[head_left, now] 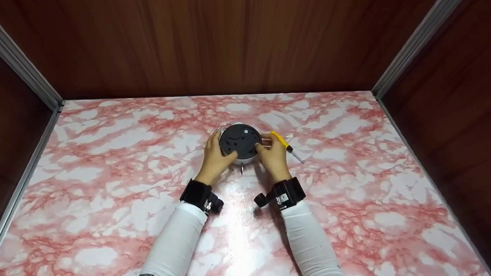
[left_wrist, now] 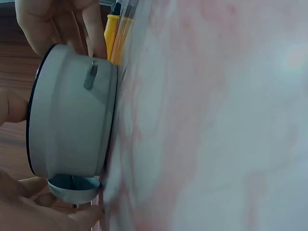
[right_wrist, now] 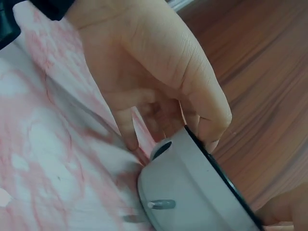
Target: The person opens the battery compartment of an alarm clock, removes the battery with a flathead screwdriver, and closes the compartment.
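Note:
A round white alarm clock (left_wrist: 72, 115) with a black back panel (head_left: 240, 140) lies back up on the table. A small metal peg (left_wrist: 91, 75) and a cup-shaped bell (left_wrist: 74, 190) stick out from its side. My left hand (head_left: 217, 158) grips the clock's left side, thumb on the edge of the back and fingers down along the side near the bell. On the right side, my right hand (head_left: 273, 158) holds it with the thumb (right_wrist: 211, 120) over the black rim and the other fingers curled beside the body.
Just right of my right hand lies a screwdriver (head_left: 282, 140) with a yellow handle, its metal shaft pointing right and toward me. The red-and-white marbled tabletop (head_left: 102, 181) is bounded by dark wood panels (head_left: 216, 41) at the back and both sides.

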A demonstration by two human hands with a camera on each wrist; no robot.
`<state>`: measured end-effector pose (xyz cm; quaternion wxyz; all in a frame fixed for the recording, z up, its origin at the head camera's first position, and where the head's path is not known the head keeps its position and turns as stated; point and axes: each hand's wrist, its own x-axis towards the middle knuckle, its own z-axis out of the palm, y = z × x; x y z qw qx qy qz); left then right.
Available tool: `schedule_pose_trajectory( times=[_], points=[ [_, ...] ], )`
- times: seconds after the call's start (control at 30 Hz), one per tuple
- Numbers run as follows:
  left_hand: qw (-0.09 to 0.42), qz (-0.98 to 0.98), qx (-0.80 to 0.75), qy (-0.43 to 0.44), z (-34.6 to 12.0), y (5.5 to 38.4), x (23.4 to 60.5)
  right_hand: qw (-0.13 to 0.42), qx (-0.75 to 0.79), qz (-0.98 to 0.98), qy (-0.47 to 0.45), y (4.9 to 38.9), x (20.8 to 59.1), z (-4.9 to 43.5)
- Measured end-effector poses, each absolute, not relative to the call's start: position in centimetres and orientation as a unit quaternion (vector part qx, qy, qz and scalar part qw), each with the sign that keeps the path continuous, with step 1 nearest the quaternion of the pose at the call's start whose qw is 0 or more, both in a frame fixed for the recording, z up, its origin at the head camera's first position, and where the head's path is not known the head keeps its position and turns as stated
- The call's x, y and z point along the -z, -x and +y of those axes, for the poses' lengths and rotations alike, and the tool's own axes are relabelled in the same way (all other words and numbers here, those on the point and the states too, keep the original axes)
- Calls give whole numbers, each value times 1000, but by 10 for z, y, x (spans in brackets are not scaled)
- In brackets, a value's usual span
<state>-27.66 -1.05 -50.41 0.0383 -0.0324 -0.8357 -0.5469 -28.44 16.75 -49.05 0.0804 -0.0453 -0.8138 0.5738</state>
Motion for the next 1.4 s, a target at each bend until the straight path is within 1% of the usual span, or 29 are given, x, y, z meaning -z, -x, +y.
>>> schedule_pose_trajectory(
  times=[0.1, 0.27, 0.53, 0.6, 0.93, 1.13, 1.4],
  points=[
    [22, -820, 570, 43, -13, 280, 506, 81, -514, -853, 38, 280, 484, 169],
    [19, -814, 580, 32, -12, 282, 509, 72, -449, -890, 10, 274, 473, 169],
    [39, -829, 557, 31, -13, 277, 509, 18, -498, -866, 23, 274, 471, 168],
    [44, -840, 540, 34, -14, 274, 508, 15, -512, -858, 28, 274, 471, 167],
    [25, -866, 499, 37, -18, 263, 501, 45, -527, -848, 28, 276, 474, 168],
    [40, -869, 491, 48, -25, 259, 498, 77, -516, -852, 30, 278, 476, 169],
    [65, -882, 462, 71, -34, 248, 495, 77, -554, -829, 25, 280, 480, 168]
  ],
)
